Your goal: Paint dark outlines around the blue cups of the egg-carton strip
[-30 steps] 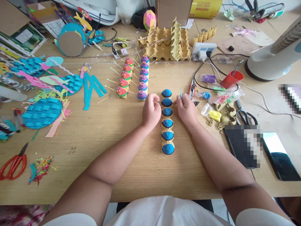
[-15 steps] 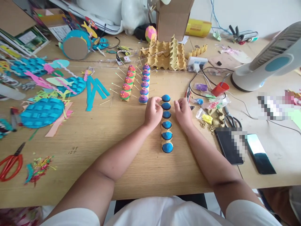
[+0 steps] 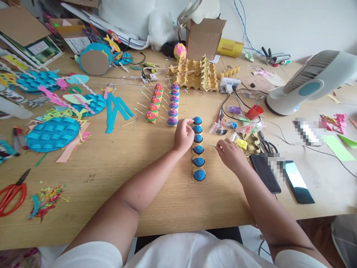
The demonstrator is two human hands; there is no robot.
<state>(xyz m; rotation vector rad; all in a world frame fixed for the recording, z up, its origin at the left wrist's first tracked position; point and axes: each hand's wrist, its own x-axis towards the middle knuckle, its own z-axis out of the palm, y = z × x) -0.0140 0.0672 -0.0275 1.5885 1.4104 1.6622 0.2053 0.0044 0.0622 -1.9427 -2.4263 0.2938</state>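
Note:
A strip of egg-carton cups (image 3: 198,150), each topped with blue clay and edged in a dark band, lies lengthwise on the table in front of me. My left hand (image 3: 184,136) is closed at its far end, thumb and fingertips against the left side of the farthest cups. To the right of the strip, my right hand (image 3: 232,154) pinches a thin stick (image 3: 212,145) whose tip points left at the cups without touching them. Beyond my left hand stand a purple caterpillar strip (image 3: 173,104) and a red-and-green one (image 3: 154,106), both stuck with pins.
Egg cartons (image 3: 192,76) sit at the back. On the right are a fan (image 3: 309,83), a red cup (image 3: 254,111), clay packets (image 3: 241,143), black scissors (image 3: 267,143) and phones (image 3: 299,182). Blue woven discs (image 3: 52,134) and red scissors (image 3: 13,195) lie left.
My right hand has moved back toward me and right, from beside the strip's far end, and now shows a thin stick. My left hand stays at the far cups.

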